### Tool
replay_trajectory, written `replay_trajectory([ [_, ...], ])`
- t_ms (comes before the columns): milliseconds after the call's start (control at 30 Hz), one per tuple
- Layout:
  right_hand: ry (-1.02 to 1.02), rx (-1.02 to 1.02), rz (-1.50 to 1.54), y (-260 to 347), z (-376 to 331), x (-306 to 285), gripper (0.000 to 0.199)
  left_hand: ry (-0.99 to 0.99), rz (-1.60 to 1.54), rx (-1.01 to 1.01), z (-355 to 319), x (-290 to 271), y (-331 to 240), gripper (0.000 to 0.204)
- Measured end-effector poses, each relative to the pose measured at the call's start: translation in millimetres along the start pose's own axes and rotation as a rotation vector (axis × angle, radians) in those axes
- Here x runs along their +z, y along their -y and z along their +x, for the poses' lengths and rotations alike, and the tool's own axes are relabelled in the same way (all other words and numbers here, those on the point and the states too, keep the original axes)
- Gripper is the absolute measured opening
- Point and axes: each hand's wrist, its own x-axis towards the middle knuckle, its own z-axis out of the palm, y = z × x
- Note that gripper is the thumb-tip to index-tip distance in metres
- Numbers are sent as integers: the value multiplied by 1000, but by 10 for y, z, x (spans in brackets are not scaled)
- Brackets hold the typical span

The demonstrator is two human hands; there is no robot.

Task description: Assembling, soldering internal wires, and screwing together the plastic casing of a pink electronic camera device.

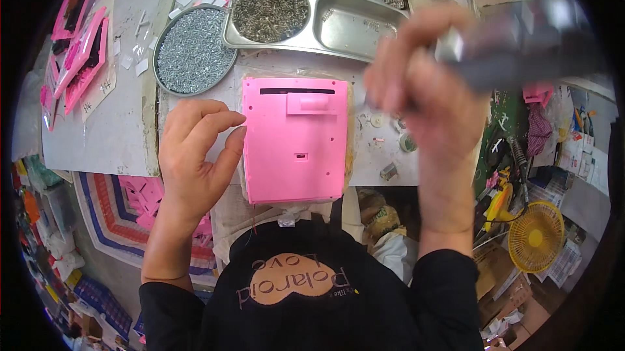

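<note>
Head view: screws (196,48) in round tray (155,58); left hand (191,150) unclenched at pink panel (280,143); right hand (433,84) gripping blurred tool (521,52).

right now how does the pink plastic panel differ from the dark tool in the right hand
The pink plastic panel shows sharply; the dark tool is too blurred to tell its type. The panel lies flat; the tool is held up in the right hand. Each has a hand at it: the left hand is at the panel's left edge.
</note>
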Motion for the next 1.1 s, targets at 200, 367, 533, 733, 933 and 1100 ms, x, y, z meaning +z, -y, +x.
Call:
replay_trajectory([
  [200,-24,-132,-201,-304,-440,296,27,14,-24,75,14,88,-94,20],
  [367,-50,-153,-257,-315,-493,280,26,97,-87,105,56,173,-234,20],
  [533,-10,-181,-322,-356,-478,274,25,81,-114,152,83,298,-281,18],
  [733,-152,-154,98,30,-482,344,28,120,-165,161,180,414,-422,24],
  [933,-123,-192,276,103,-529,277,29,170,-170,296,240,523,-399,23],
  [1100,-196,-178,215,134,-589,198,31,201,-21,357,277,454,-345,21],
])
